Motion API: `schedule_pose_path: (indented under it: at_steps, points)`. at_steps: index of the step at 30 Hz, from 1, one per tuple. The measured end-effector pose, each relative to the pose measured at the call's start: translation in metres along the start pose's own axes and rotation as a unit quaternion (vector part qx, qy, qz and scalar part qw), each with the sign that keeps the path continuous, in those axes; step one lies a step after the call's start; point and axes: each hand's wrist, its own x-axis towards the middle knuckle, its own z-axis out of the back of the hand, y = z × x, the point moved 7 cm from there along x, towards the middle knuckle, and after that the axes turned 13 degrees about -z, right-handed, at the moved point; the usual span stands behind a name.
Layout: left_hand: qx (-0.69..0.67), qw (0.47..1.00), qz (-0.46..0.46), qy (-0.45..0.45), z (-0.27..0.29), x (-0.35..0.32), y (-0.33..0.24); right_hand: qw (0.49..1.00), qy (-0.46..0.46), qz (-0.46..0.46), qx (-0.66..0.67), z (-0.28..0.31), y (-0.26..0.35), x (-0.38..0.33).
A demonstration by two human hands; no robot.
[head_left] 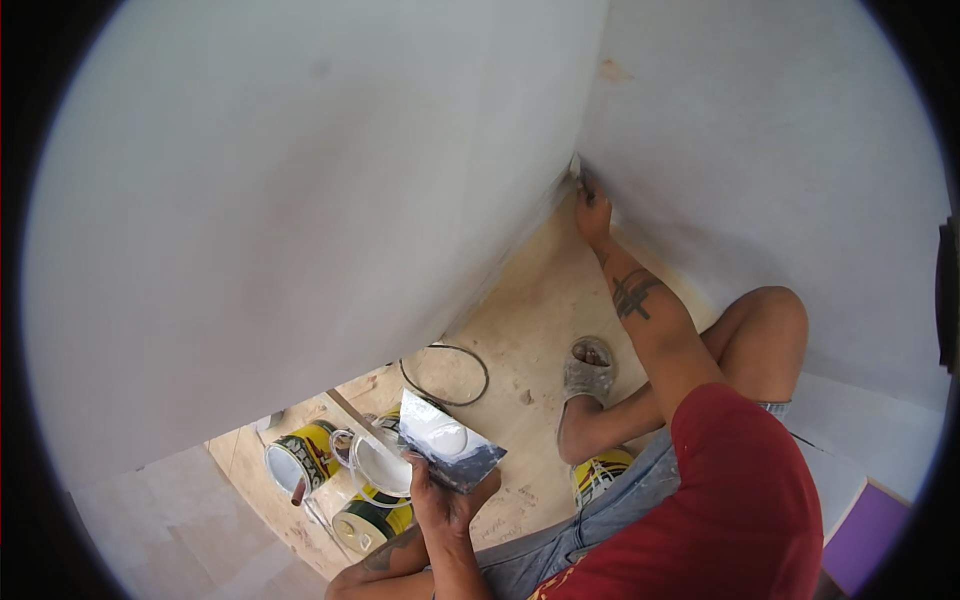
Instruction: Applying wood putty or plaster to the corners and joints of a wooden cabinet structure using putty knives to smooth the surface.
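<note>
My right arm reaches out to the corner where two pale walls meet near the floor. In that closed right hand (pixel 594 214) is a putty knife (pixel 576 169), its small blade against the corner; the fingers partly hide its handle. Lower down, my left hand (pixel 440 508) grips the edge of a flat, dark rectangular plate (pixel 476 468). White putty (pixel 434 432) covers much of the plate's upper face, with a rounded mound near the middle. The plate is held over the floor, close to an open white bucket (pixel 380 470).
Yellow and black paint cans (pixel 318 446) crowd around the bucket, and a wooden strip (pixel 352 415) leans across it. A dark cable loop (pixel 487 378) lies on the dusty floor (pixel 535 300). My sandalled foot (pixel 588 368) rests near the corner; a purple panel (pixel 868 535) is at lower right.
</note>
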Motion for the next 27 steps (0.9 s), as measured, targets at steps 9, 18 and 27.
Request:
schedule_pose_path:
  at_steps: [9,18,27]
  points:
    - [-0.007,1.000,-0.006,0.013,-0.003,-0.003,-0.004,0.984,0.055,-0.164,-0.047,-0.021,-0.021,-0.023]
    - [-0.052,0.996,-0.005,0.067,-0.015,-0.012,-0.012,0.985,0.098,-0.143,0.004,-0.035,0.012,-0.087]
    - [-0.094,0.991,-0.037,0.084,-0.011,-0.021,-0.031,0.978,0.133,-0.157,-0.036,-0.056,0.024,-0.166]
